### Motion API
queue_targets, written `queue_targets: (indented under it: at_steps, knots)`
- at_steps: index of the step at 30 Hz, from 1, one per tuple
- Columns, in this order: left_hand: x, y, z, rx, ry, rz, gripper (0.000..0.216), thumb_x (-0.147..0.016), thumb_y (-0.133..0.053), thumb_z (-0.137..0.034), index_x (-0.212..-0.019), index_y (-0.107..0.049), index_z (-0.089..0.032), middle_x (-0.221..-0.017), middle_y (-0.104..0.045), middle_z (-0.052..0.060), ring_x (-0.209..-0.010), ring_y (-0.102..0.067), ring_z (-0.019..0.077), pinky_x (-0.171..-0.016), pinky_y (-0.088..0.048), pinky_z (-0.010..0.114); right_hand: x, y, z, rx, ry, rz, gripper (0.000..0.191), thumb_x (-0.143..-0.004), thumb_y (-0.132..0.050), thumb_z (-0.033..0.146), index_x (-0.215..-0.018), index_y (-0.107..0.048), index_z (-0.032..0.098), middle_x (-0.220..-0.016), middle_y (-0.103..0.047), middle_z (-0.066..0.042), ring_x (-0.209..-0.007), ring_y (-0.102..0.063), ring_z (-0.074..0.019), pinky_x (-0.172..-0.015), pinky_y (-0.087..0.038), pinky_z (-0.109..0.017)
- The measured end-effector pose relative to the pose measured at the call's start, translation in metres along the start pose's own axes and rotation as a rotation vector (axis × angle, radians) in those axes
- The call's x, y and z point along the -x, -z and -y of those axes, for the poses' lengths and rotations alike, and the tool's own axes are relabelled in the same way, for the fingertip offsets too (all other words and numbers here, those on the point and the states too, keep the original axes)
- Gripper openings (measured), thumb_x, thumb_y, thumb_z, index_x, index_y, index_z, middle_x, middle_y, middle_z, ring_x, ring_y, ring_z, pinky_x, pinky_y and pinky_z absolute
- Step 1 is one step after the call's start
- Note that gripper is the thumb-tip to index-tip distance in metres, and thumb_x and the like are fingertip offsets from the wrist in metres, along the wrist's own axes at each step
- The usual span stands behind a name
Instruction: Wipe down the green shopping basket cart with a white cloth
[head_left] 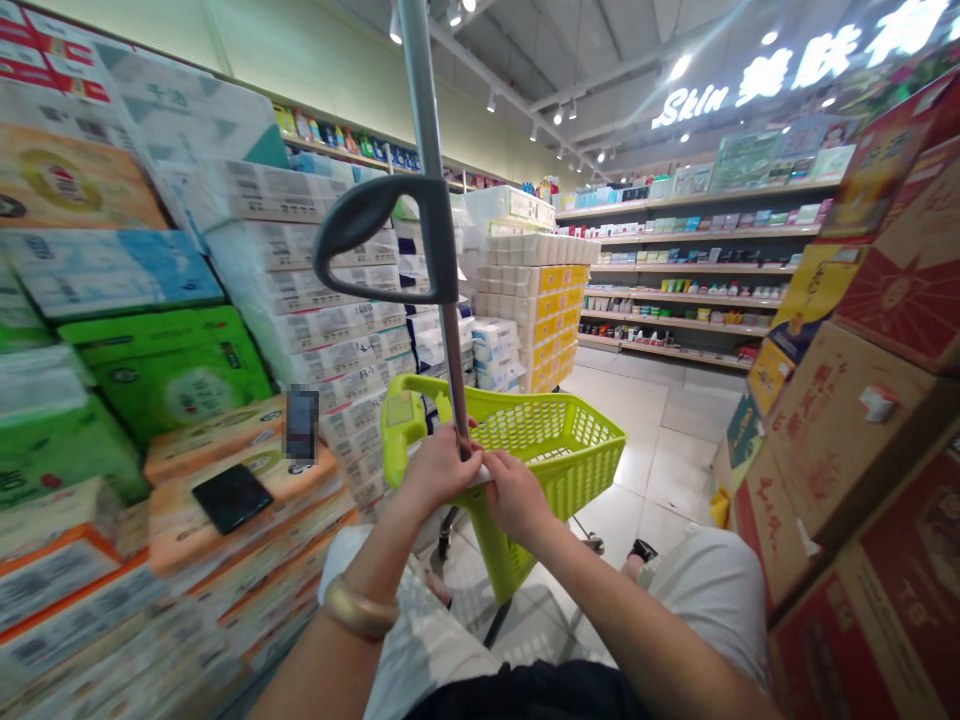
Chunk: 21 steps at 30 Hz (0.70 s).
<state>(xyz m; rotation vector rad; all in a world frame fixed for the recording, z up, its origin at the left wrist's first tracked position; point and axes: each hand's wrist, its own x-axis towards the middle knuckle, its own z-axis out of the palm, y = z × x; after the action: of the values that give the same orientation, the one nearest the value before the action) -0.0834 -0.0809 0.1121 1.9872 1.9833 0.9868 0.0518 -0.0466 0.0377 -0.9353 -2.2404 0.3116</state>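
Observation:
A lime-green plastic shopping basket (pixel 570 440) on wheels stands on the tiled floor in front of me. Its grey metal pull pole (pixel 452 360) rises steeply toward the camera, with a dark grey loop handle (pixel 375 240) at mid height. My left hand (pixel 439 468) is wrapped around the base of the pole where it meets the basket rim. Touching it on the right, my right hand (pixel 516 495) presses against the same joint. A gold bangle (pixel 360 610) sits on my left wrist. The basket looks empty as far as I can see.
Stacked packs of tissue and toilet paper (pixel 172 380) fill the left side, with a black phone (pixel 231 497) lying on one pack. Red and brown cardboard boxes (pixel 847 430) stack on the right. An aisle of tiled floor (pixel 660 440) leads to product shelves (pixel 697 270) at the back.

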Motion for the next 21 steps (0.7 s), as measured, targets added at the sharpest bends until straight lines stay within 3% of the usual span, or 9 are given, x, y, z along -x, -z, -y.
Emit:
queue_targets:
  at_steps: [5, 11, 17, 21]
  knots:
    - [0.011, 0.003, -0.005, -0.313, 0.1, 0.031, 0.027, -0.074, -0.062, -0.047, -0.082, -0.065, -0.022, -0.087, -0.073, 0.008, -0.085, -0.068, 0.0295, -0.072, -0.051, 0.036, 0.007, 0.004, -0.007, 0.207, -0.132, 0.053, 0.038, -0.087, -0.041, 0.013, -0.122, -0.054, 0.017, -0.114, -0.06, -0.014, -0.103, -0.055, -0.0247, -0.092, -0.039, -0.039]
    - [0.012, 0.001, -0.009, -0.275, 0.115, 0.03, 0.034, -0.068, -0.068, -0.05, -0.093, -0.066, -0.026, -0.091, -0.074, 0.005, -0.087, -0.069, 0.0288, -0.074, -0.05, 0.035, 0.01, -0.001, 0.003, 0.188, -0.178, 0.056, 0.053, -0.082, -0.046, 0.016, -0.135, -0.045, 0.014, -0.129, -0.052, -0.019, -0.116, -0.048, -0.0304, -0.099, -0.033, -0.046]
    - [0.009, 0.0, -0.006, -0.291, 0.142, 0.026, 0.039, -0.067, -0.07, -0.043, -0.102, -0.063, -0.025, -0.078, -0.073, 0.003, -0.082, -0.069, 0.0256, -0.07, -0.049, 0.03, 0.013, 0.0, 0.003, 0.105, -0.132, 0.075, 0.061, -0.079, -0.047, 0.017, -0.139, -0.04, 0.012, -0.136, -0.048, -0.017, -0.126, -0.042, -0.0281, -0.106, -0.03, -0.043]
    - [0.009, 0.0, -0.007, -0.308, 0.13, 0.035, 0.041, -0.067, -0.069, -0.047, -0.102, -0.063, -0.026, -0.082, -0.073, 0.004, -0.086, -0.069, 0.0275, -0.071, -0.048, 0.032, 0.012, 0.002, 0.001, 0.069, -0.12, 0.088, 0.062, -0.078, -0.047, 0.016, -0.139, -0.04, 0.013, -0.137, -0.047, -0.017, -0.127, -0.041, -0.0271, -0.107, -0.03, -0.044]
